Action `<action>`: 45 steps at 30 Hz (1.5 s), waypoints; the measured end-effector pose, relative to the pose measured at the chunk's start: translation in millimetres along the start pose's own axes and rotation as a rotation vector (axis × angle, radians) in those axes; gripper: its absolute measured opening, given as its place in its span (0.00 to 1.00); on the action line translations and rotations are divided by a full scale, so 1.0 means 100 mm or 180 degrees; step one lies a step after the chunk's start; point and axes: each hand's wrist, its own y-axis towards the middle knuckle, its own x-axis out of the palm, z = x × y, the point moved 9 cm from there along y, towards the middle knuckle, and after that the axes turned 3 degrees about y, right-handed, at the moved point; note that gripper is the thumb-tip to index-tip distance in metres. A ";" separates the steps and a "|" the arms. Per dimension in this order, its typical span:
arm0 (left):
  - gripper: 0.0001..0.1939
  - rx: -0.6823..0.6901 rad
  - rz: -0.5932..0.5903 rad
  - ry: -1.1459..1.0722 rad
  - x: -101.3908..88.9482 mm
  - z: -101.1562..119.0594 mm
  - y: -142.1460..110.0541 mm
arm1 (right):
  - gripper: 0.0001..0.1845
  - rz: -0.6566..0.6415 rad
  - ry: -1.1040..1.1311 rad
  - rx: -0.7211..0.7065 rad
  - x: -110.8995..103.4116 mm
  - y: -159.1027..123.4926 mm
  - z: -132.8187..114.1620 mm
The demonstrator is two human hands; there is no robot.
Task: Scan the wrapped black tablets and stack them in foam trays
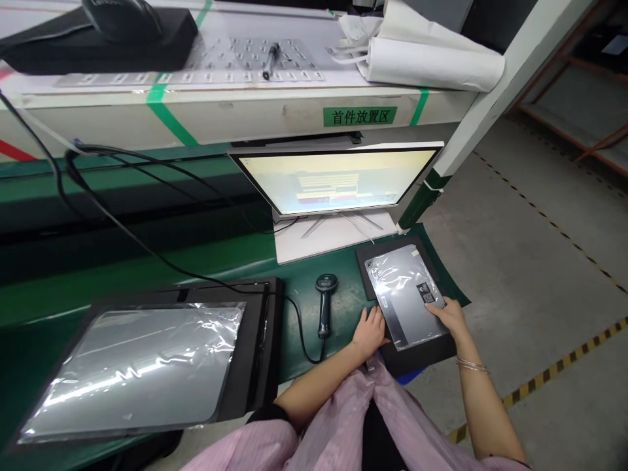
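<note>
A grey flat panel (402, 294) wrapped in clear plastic lies on a black foam tray (366, 258) at the right end of the green bench. My left hand (369, 330) grips its near left edge. My right hand (449, 314) holds its right edge, beside a small dark label (424, 292). A bangle sits on my right wrist.
A black barcode scanner (324, 302) lies left of the tray, its cable running off to the left. A lit monitor (338, 178) stands behind. A second plastic-wrapped panel (142, 366) rests on a black tray at the left. A shelf above holds a pen (271, 59) and white rolled sheets (432, 62).
</note>
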 end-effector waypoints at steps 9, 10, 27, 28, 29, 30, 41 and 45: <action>0.36 -0.0063 -0.0071 0.0114 0.02 -0.02 0.05 | 0.27 0.0032 0.0542 -0.0012 0.00 0.01 -0.01; 0.35 -0.0074 -0.0084 0.0102 0.03 -0.02 0.06 | 0.28 0.0024 0.0580 -0.0002 0.00 0.00 -0.01; 0.33 -0.0057 -0.0158 0.0012 0.02 -0.03 0.02 | 0.16 0.0164 0.0440 0.0097 0.04 -0.01 0.03; 0.34 -0.0065 -0.0153 0.0011 0.02 -0.04 0.02 | 0.14 0.0179 0.0356 0.0092 0.04 -0.01 0.02; 0.34 -0.0077 -0.0147 0.0012 0.02 -0.04 0.02 | 0.14 0.0186 0.0284 0.0083 0.05 -0.02 0.00; 0.34 -0.0090 -0.0139 0.0014 0.01 -0.04 0.03 | 0.13 0.0183 0.0228 0.0076 0.05 -0.02 -0.02; 0.35 -0.0127 -0.0073 -0.0119 0.01 -0.06 0.07 | 0.13 -0.0241 0.0397 0.0211 -0.04 0.02 -0.17; 0.33 -0.0189 -0.0008 -0.0495 0.03 -0.10 0.07 | 0.16 -0.0611 0.0613 0.0036 -0.16 -0.06 -0.39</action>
